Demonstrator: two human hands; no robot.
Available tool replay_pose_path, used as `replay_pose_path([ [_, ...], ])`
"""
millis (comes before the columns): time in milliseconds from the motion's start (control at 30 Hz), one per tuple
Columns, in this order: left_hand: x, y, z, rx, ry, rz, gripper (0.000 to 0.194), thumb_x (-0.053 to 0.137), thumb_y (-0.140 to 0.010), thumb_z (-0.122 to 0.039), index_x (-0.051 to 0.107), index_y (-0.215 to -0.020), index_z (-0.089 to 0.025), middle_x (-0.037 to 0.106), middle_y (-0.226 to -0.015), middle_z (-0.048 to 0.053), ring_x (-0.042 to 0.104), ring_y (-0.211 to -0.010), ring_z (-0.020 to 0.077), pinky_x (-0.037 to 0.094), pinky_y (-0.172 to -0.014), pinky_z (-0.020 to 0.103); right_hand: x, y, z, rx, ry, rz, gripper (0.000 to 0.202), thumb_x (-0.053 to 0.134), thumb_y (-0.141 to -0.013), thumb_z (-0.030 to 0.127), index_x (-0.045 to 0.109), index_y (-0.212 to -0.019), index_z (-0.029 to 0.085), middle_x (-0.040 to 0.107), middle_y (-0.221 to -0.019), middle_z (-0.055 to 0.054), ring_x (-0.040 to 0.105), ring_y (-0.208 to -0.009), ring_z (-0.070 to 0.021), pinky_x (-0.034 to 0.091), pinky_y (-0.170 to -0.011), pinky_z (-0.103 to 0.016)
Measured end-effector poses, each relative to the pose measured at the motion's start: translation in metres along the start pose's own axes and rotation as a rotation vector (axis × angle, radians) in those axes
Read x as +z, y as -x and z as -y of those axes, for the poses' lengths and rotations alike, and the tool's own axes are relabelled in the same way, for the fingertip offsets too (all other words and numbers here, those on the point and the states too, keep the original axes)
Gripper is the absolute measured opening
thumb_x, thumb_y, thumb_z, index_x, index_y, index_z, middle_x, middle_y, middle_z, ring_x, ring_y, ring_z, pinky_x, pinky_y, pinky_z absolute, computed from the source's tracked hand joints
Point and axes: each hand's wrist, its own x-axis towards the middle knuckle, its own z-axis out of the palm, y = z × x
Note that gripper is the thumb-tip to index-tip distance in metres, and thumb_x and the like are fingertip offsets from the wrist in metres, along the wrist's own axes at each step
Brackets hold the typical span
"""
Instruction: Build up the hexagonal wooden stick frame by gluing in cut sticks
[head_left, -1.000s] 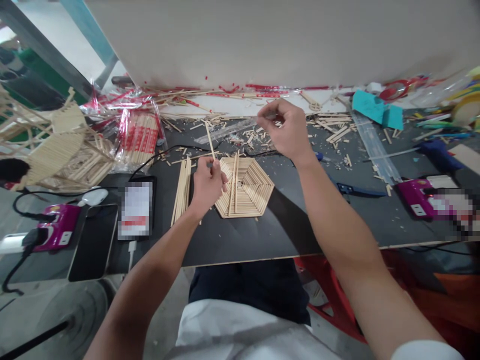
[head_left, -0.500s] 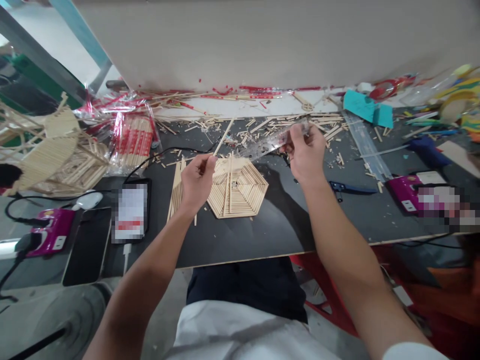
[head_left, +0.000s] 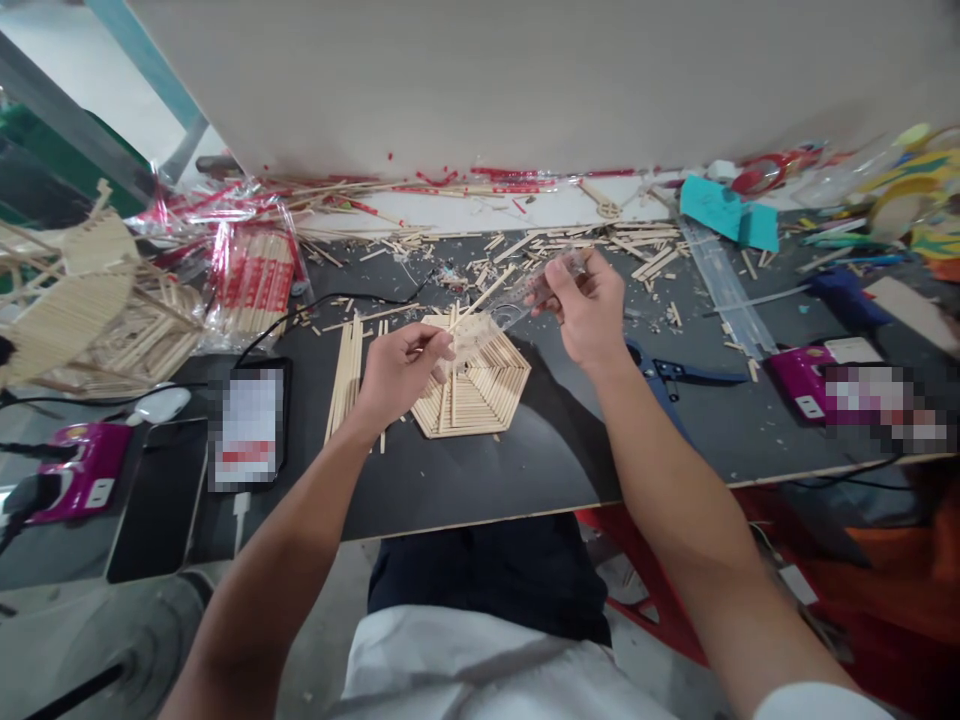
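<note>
My left hand (head_left: 405, 372) is closed in a pinch on a thin wooden stick (head_left: 491, 289), which slants up to the right. A clear plastic ruler (head_left: 516, 303) is gripped near its far end by my right hand (head_left: 589, 310). The ruler's near end reaches my left fingertips, and the stick lies along its edge; whether they touch is unclear. Beneath both is a hexagonal panel of wooden sticks (head_left: 480, 418), flat on the dark table (head_left: 450, 490), with loose sticks across it. A row of longer sticks (head_left: 343, 385) lies left of the panel.
Blue-handled cutters (head_left: 697, 374) lie right of my right forearm. Cut stick pieces (head_left: 656, 262) litter the back. Bagged chopsticks (head_left: 251, 275), a stick model (head_left: 82, 310), two phones (head_left: 157, 500) and a purple power strip (head_left: 82, 470) stand left. Another purple strip (head_left: 806, 385) is right.
My left hand has moved down and right, and the stick has tilted flatter. My right hand has come slightly left and down, bringing the ruler alongside the stick.
</note>
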Motion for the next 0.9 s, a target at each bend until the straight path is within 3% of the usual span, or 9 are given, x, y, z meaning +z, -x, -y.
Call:
replay_pose_path([
  [167, -0.003, -0.003, 0.006, 0.052, -0.064, 0.039, 0.023, 0.062, -0.096, -0.038, 0.071, -0.088, -0.019, 0.075, -0.079, 0.007, 0.065, -0.049, 0.0108, 0.048, -0.042, 0.020, 0.002, 0.004, 0.005, 0.005, 0.056, -0.002, 0.058, 0.044, -0.093, 0.078, 0.054, -0.123, 0.029, 0.073, -0.103, -0.011, 0.072, -0.084, -0.0257, 0.061, -0.068, -0.045],
  [333, -0.007, -0.004, 0.008, 0.113, -0.231, 0.007, 0.020, 0.058, -0.097, -0.033, 0.070, -0.089, -0.020, 0.075, -0.077, 0.005, 0.065, -0.053, 0.0117, 0.047, -0.050, 0.021, -0.008, 0.008, 0.024, -0.256, 0.540, -0.035, 0.061, 0.033, -0.101, 0.068, 0.054, -0.142, 0.027, 0.063, -0.135, -0.017, 0.060, -0.126, -0.0340, 0.052, -0.098, -0.057],
  [433, -0.006, -0.004, 0.008, 0.199, -0.401, -0.028, 0.019, 0.057, -0.096, -0.031, 0.071, -0.088, -0.022, 0.075, -0.076, 0.004, 0.066, -0.059, 0.0147, 0.046, -0.058, 0.025, -0.008, 0.013, 0.041, -0.379, 0.766, 0.079, 0.050, 0.037, -0.104, 0.060, 0.063, -0.136, 0.032, 0.063, -0.137, -0.013, 0.048, -0.138, -0.0362, 0.039, -0.111, -0.062],
  [533, -0.004, -0.004, 0.007, 0.288, -0.514, -0.127, 0.021, 0.054, -0.099, -0.031, 0.072, -0.090, -0.023, 0.078, -0.088, 0.007, 0.070, -0.077, 0.0206, 0.048, -0.072, 0.031, 0.000, 0.020, 0.052, -0.448, 0.805, 0.288, 0.040, 0.040, -0.106, 0.049, 0.071, -0.123, 0.031, 0.071, -0.122, -0.010, 0.055, -0.128, -0.0329, 0.039, -0.110, -0.056],
  [600, -0.004, -0.004, 0.005, 0.334, -0.557, -0.198, 0.023, 0.053, -0.100, -0.031, 0.072, -0.090, -0.023, 0.078, -0.093, 0.008, 0.070, -0.087, 0.0238, 0.048, -0.088, 0.038, 0.005, 0.024, 0.054, -0.446, 0.818, 0.377, 0.042, 0.037, -0.108, 0.043, 0.074, -0.116, 0.026, 0.074, -0.114, -0.011, 0.063, -0.114, -0.0305, 0.044, -0.101, -0.049],
  [767, -0.004, -0.001, 0.005, 0.384, -0.605, -0.274, 0.025, 0.056, -0.102, -0.035, 0.070, -0.084, -0.026, 0.074, -0.086, 0.005, 0.065, -0.096, 0.0271, 0.032, -0.113, 0.053, 0.009, 0.027, 0.045, -0.363, 0.777, 0.508, 0.037, 0.045, -0.106, 0.041, 0.075, -0.116, 0.023, 0.077, -0.103, -0.008, 0.069, -0.092, -0.0245, 0.046, -0.079, -0.036],
  [833, -0.004, 0.001, 0.005, 0.404, -0.598, -0.330, 0.018, 0.060, -0.100, -0.037, 0.070, -0.088, -0.027, 0.074, -0.094, 0.005, 0.063, -0.107, 0.0283, 0.029, -0.117, 0.054, 0.009, 0.026, 0.042, -0.344, 0.678, 0.522, 0.032, 0.049, -0.105, 0.038, 0.076, -0.111, 0.023, 0.077, -0.103, -0.007, 0.070, -0.093, -0.0230, 0.046, -0.079, -0.034],
  [900, -0.004, 0.000, 0.005, 0.439, -0.556, -0.476, 0.017, 0.070, -0.094, -0.041, 0.069, -0.102, -0.026, 0.070, -0.115, 0.009, 0.057, -0.125, 0.0308, 0.028, -0.120, 0.054, 0.009, 0.025, 0.042, -0.318, 0.572, 0.486, 0.031, 0.051, -0.104, 0.037, 0.077, -0.101, 0.021, 0.077, -0.098, -0.007, 0.069, -0.089, -0.0214, 0.046, -0.079, -0.032],
])
